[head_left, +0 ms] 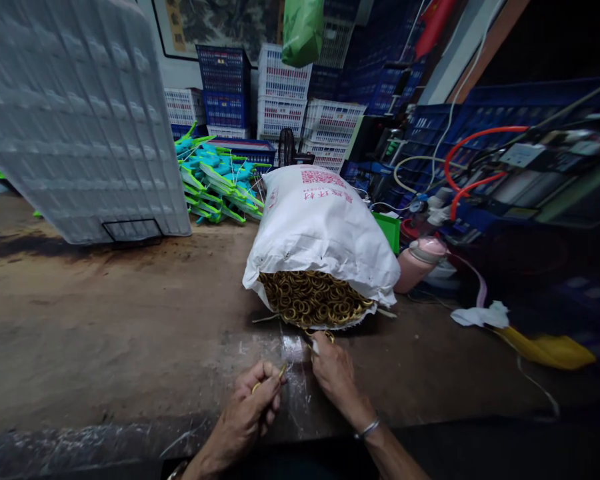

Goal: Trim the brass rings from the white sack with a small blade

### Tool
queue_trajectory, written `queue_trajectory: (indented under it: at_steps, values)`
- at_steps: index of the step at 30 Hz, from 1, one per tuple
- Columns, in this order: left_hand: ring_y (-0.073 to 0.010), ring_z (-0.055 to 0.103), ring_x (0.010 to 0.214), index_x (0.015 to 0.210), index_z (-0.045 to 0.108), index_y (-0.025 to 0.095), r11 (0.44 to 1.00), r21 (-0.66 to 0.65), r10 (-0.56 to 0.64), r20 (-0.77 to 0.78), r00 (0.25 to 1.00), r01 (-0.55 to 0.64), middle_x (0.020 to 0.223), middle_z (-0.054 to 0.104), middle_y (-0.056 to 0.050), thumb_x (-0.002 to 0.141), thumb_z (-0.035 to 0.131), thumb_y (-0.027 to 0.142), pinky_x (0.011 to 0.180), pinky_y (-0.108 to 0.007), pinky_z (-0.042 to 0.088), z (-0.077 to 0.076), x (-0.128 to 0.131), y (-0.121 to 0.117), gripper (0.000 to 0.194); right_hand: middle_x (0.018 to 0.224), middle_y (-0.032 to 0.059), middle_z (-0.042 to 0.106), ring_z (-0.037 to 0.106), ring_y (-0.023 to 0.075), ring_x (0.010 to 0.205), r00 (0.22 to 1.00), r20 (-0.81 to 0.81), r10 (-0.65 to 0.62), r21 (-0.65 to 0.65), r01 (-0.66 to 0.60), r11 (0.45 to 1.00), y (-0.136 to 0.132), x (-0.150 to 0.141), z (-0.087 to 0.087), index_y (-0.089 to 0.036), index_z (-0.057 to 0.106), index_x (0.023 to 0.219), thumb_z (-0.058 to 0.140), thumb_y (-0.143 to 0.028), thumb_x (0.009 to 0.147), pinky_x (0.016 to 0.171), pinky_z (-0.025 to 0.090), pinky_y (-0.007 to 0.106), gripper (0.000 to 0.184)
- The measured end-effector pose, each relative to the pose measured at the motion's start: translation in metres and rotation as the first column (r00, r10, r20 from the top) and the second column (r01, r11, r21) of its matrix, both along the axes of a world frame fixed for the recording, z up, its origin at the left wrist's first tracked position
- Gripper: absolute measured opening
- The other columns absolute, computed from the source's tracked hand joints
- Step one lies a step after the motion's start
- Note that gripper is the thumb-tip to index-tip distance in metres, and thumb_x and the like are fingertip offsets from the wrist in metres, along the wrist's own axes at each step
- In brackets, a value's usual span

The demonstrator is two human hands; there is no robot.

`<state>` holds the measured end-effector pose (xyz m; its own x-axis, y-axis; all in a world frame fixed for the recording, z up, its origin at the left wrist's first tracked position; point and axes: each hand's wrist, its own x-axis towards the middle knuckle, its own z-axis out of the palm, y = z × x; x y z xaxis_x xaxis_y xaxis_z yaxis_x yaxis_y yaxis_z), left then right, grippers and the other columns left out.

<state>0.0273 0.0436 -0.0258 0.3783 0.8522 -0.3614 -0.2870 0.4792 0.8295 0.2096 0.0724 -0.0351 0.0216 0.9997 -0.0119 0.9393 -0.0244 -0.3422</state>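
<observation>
The left hand (257,400) is pinching a thin brass-coloured ring (283,371) between thumb and forefinger, and what looks like a second ring (255,387) is showing among its curled fingers. The right hand (335,370) is gripping something slim and dark, perhaps a tool (307,339), though most of it is hiding behind the fingers; a brass loop (329,337) is showing just beside those fingertips, and one cannot tell whether they are holding it too. Many more rings (315,297) are filling the mouth of the white sack (320,220), which is lying on the table (130,333) with its opening facing the hands. Since the left pinch is covering only a small part of a narrow rim, a slight slip of the thumb could be sending that ring down, perhaps rolling toward the near edge. Nothing is visibly closing the sack, so a knock from the right hand, which is hovering close by, could be spilling rings outward. A loose strand (265,319) is trailing from the opening and could be snagging a finger. The pink bottle (420,263) is standing right beside the sack, so a hard tug could be toppling it.
</observation>
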Motion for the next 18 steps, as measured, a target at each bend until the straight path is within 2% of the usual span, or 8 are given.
queue_trajectory:
  at_steps: [3,6,10,14,16,18]
  values:
    - [-0.0017,0.034,0.038,0.075,0.048,0.018,0.993,-0.119,0.025,0.154,0.988,-0.007,0.057,0.048,0.006,0.075,0.059,0.041,0.035,-0.012,0.021,0.002,-0.004,0.0,0.026,0.073,0.0048,0.065,0.058,0.0173,0.063,0.992,-0.076,-0.102,0.037,0.105,0.994,0.0,0.027,-0.006,-0.019,0.054,0.092,0.035,-0.017,0.082,0.056,0.03,0.025,0.022]
    - [-0.0034,0.041,0.045,0.072,0.05,0.016,0.981,-0.178,0.106,0.192,0.976,-0.072,0.07,0.056,0.001,0.073,0.061,0.041,0.034,-0.013,0.025,0.0,-0.006,0.004,0.028,0.075,0.0044,0.066,0.059,0.0169,0.064,0.981,-0.17,-0.095,0.034,0.102,0.994,-0.007,0.037,-0.012,-0.02,0.055,0.089,0.036,-0.025,0.085,0.057,0.034,0.024,0.02]
    - [-0.0064,0.048,0.05,0.071,0.053,0.013,0.97,-0.216,0.154,0.179,0.972,-0.114,0.074,0.06,-0.004,0.072,0.063,0.039,0.035,-0.014,0.031,-0.002,-0.003,0.009,0.027,0.078,0.003,0.067,0.061,0.0189,0.069,0.994,-0.081,-0.07,0.041,0.074,0.996,-0.017,0.027,-0.012,-0.022,0.054,0.091,0.046,-0.029,0.083,0.057,0.033,0.024,0.014]
    - [-0.0081,0.05,0.05,0.081,0.055,0.017,0.962,-0.25,0.167,0.224,0.96,-0.109,0.069,0.059,-0.001,0.074,0.062,0.034,0.036,-0.015,0.033,-0.004,-0.004,0.01,0.02,0.085,0.0022,0.065,0.061,0.0188,0.074,0.998,-0.035,-0.059,0.032,0.06,0.998,-0.021,0.017,-0.006,-0.022,0.051,0.092,0.049,-0.023,0.081,0.059,0.034,0.024,0.012]
    - [-0.0086,0.052,0.051,0.088,0.057,0.018,0.952,-0.289,0.175,0.246,0.953,-0.1,0.068,0.059,0.0,0.071,0.065,0.032,0.037,-0.015,0.034,-0.007,-0.006,0.01,0.023,0.092,0.0037,0.064,0.061,0.0193,0.08,0.998,-0.025,-0.058,0.049,0.059,0.997,-0.022,0.015,-0.006,-0.022,0.051,0.095,0.048,-0.02,0.081,0.061,0.035,0.025,0.014]
    - [-0.0088,0.053,0.054,0.085,0.06,0.016,0.934,-0.345,0.191,0.261,0.946,-0.093,0.069,0.06,-0.001,0.068,0.069,0.03,0.04,-0.016,0.036,-0.012,-0.008,0.011,0.024,0.098,0.0058,0.062,0.059,0.0205,0.084,0.998,-0.007,-0.066,0.073,0.066,0.995,-0.023,0.015,-0.008,-0.022,0.05,0.097,0.048,-0.019,0.079,0.063,0.036,0.026,0.018]
